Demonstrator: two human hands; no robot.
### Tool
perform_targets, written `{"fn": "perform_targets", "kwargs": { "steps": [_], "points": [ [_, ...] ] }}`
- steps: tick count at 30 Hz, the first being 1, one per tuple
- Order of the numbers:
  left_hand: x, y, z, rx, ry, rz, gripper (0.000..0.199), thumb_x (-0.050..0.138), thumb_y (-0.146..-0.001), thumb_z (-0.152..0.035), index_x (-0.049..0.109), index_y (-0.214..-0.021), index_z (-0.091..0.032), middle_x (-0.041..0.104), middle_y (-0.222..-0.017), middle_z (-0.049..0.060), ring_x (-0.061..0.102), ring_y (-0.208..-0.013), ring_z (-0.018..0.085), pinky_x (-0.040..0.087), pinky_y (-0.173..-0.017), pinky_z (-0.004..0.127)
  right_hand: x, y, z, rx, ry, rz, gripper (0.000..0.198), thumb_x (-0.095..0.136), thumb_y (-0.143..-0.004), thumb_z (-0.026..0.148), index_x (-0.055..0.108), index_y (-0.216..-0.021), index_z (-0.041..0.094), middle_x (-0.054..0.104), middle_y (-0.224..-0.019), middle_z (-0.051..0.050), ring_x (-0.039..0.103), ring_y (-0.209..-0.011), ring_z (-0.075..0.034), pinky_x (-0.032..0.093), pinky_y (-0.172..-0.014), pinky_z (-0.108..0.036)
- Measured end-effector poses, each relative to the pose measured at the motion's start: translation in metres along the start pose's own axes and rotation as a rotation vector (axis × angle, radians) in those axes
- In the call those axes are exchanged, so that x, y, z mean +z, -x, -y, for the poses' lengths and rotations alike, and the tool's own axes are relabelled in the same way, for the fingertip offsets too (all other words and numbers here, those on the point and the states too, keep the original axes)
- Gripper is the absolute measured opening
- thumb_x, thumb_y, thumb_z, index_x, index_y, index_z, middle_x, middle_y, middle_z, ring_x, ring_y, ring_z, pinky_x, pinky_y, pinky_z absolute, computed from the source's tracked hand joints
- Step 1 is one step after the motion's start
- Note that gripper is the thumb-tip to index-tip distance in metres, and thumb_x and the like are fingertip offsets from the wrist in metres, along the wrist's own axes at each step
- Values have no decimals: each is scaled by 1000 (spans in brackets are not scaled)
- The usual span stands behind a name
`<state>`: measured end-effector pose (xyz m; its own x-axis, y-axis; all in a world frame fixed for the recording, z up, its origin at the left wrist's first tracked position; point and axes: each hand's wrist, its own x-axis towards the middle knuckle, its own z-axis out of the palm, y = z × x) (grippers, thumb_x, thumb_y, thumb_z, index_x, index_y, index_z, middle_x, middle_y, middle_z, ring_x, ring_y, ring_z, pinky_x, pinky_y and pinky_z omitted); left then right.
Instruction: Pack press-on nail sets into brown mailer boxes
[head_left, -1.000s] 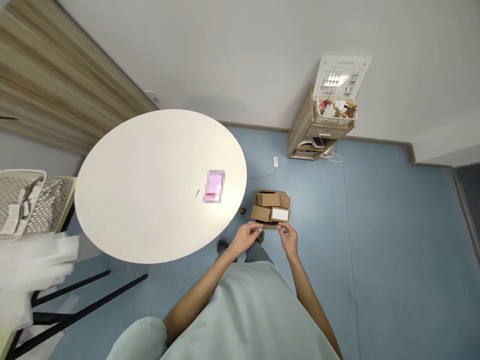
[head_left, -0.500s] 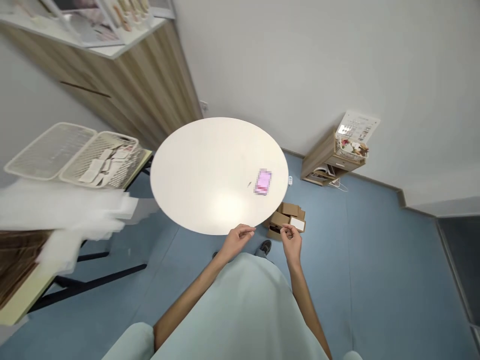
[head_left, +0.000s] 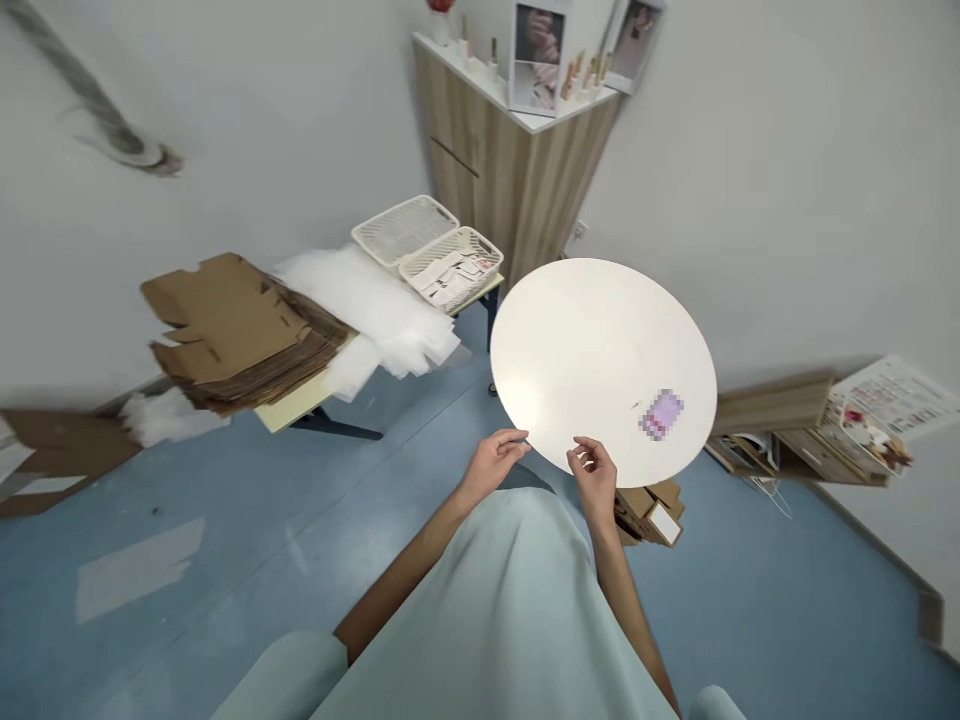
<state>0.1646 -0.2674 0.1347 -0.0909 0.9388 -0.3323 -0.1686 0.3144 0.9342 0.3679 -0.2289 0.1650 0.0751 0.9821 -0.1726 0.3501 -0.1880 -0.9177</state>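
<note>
My left hand (head_left: 495, 465) hovers by the near edge of the round white table (head_left: 585, 330), its fingers loosely bent and nothing visible in them. To its right, my right hand (head_left: 597, 478) is in front of the same edge, fingers curved and apart, with nothing seen in it. On the right part of the tabletop lies a flat purple-pink rectangular item (head_left: 663, 413), blurred by pixelation so that its kind does not show. Beside it is a tiny dark piece (head_left: 636, 405), too small to name.
At left, a side table (head_left: 289, 405) bears flattened cardboard boxes (head_left: 225, 320), white packing sheets (head_left: 360, 305) and an open white basket (head_left: 450, 268) holding paper pieces. A wooden cabinet (head_left: 517, 170) stands behind. Cartons (head_left: 649, 512) and a low shelf (head_left: 802, 440) are at right.
The view has swung left, so the table now appears farther right and the side table's cardboard shows fully. Both hands stay raised, closer to the table's near edge in the picture.
</note>
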Motion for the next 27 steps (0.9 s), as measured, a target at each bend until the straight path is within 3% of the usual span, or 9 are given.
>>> {"fn": "perform_targets", "kwargs": {
  "steps": [4, 9, 15, 21, 27],
  "points": [
    [-46, -7, -6, -24, -12, -109, 50, 68, -94, -49, 71, -132, -17, 80, -117, 14, 74, -118, 29, 58, -108, 43, 45, -20, 17, -9, 8, 123, 31, 72, -83, 43, 74, -106, 21, 68, -89, -3, 55, -70, -16, 48, -66, -31],
    [-102, -33, -13, 24, -40, -256, 49, 68, -93, -54, 74, -126, -19, 70, -139, 13, 76, -113, 26, 60, -105, 40, 105, -55, 29, -44, -8, 238, 31, 71, -83, 43, 74, -104, 21, 70, -87, -4, 57, -71, -17, 50, -68, -32],
    [-164, -87, -43, 51, -147, -341, 49, 67, -91, -57, 76, -121, -19, 66, -137, 14, 76, -105, 24, 61, -103, 41, 168, -112, 53, -35, -76, 269, 30, 69, -85, 43, 76, -105, 21, 71, -89, -4, 57, -69, -17, 49, -65, -31],
    [-213, -148, -81, 35, -218, -370, 47, 67, -90, -56, 76, -118, -19, 70, -131, 13, 76, -102, 24, 62, -98, 40, 203, -157, 77, 15, -69, 256, 32, 67, -88, 46, 78, -106, 22, 73, -88, -5, 57, -69, -17, 50, -66, -31],
    [-253, -198, -93, -23, -324, -361, 48, 64, -92, -50, 70, -128, -19, 75, -122, 12, 76, -101, 25, 61, -94, 39, 217, -176, 91, 75, -50, 222, 30, 67, -87, 44, 77, -105, 22, 74, -90, -5, 58, -70, -18, 51, -68, -32]
  ]
}}
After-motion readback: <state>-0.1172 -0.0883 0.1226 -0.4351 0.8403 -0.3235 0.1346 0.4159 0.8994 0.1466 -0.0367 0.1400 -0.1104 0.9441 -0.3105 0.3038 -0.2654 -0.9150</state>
